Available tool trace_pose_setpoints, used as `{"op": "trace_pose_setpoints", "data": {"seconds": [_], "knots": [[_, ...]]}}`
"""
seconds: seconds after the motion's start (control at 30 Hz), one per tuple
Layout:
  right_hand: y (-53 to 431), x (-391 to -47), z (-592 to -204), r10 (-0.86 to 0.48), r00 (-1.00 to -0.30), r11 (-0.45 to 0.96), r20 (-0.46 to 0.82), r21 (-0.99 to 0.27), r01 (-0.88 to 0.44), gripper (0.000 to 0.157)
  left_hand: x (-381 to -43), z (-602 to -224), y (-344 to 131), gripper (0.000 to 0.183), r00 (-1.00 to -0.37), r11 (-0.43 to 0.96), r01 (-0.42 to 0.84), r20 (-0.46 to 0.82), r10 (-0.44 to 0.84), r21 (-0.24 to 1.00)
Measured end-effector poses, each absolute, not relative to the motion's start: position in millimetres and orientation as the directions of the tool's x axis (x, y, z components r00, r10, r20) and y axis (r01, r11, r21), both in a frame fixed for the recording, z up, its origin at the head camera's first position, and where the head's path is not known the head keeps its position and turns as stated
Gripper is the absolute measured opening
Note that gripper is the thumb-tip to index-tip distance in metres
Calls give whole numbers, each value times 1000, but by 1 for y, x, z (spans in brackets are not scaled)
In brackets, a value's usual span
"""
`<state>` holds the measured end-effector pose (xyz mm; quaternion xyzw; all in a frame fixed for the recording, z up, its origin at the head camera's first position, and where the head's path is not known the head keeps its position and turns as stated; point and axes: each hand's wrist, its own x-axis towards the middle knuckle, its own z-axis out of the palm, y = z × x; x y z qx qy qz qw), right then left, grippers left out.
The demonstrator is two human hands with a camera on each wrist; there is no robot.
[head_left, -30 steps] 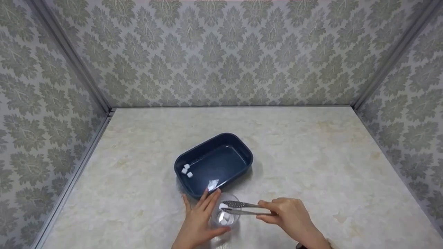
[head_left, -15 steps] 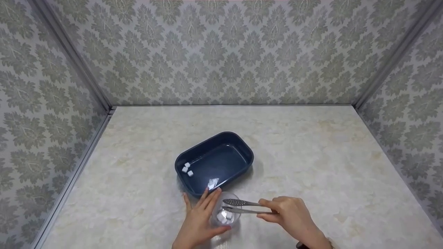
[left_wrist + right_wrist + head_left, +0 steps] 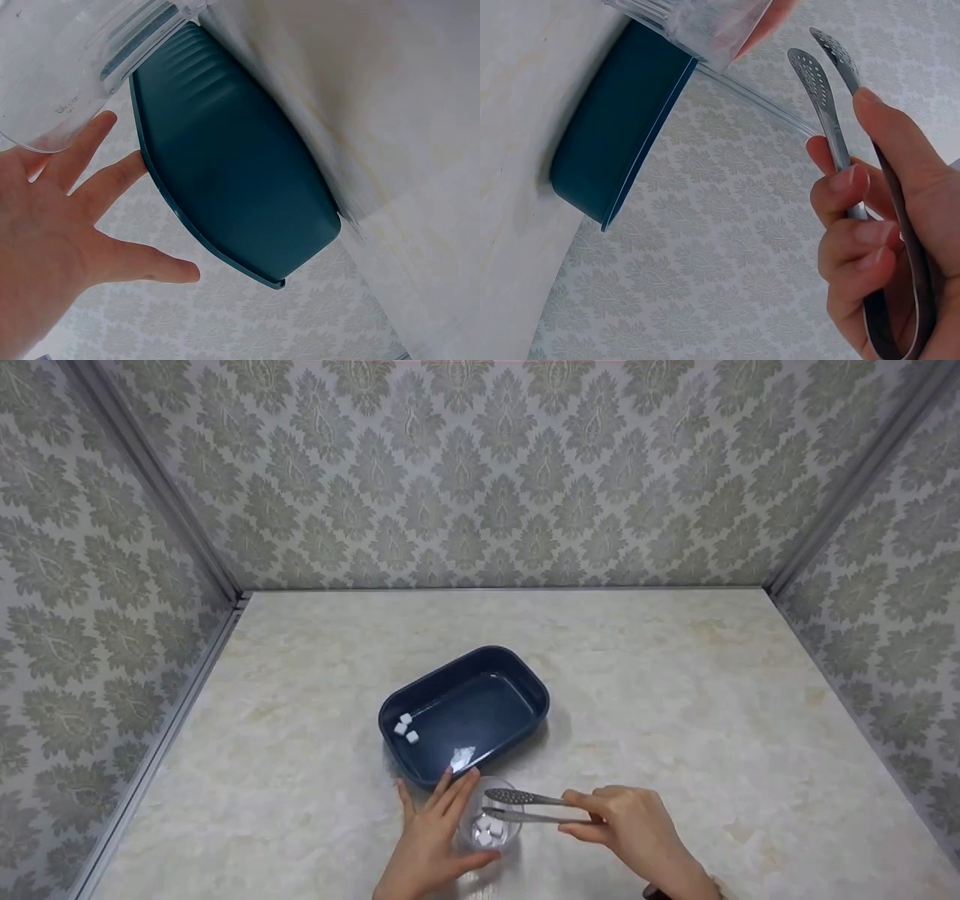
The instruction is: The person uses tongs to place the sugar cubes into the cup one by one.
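My left hand [image 3: 431, 840] spans a clear cup [image 3: 516, 834], thumb on the near side and forefinger on the far side, holding it. In the left wrist view its other fingers [image 3: 112, 180] spread towards the side of a dark blue rectangular dish [image 3: 232, 165]. Several small white cubes [image 3: 496, 829] lie in the cup. My right hand [image 3: 630, 829] grips metal tongs [image 3: 829, 127] with perforated ends. The tongs' arms stand apart with nothing between their tips, over the cup in the head view.
The blue dish stands just beyond the cup, set at an angle on the pale marbled table [image 3: 675, 697]. Three white cubes [image 3: 405, 728] sit at its left end. Patterned walls [image 3: 495, 472] enclose the table at the back and both sides.
One second ago a white cube was between the tongs' tips; it has since dropped among the cubes in the cup. The tongs have spread wider. My left hand has stayed in place.
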<state>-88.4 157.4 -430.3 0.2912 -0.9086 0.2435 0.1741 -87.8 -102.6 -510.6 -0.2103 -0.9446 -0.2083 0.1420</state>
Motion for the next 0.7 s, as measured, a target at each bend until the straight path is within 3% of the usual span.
{"op": "trace_pose_setpoints", "data": {"seconds": [0.33,0.7], "knots": [[161,-91,-432,-444,-754,714,484,-318,-624,29,-87,-511,-103,97,-860,812,469,387,332,348],[161,-92,-430,-414,-792,730,450,-355,-584,30,-88,-513,-103,98,-851,813,477,405,334,334]]}}
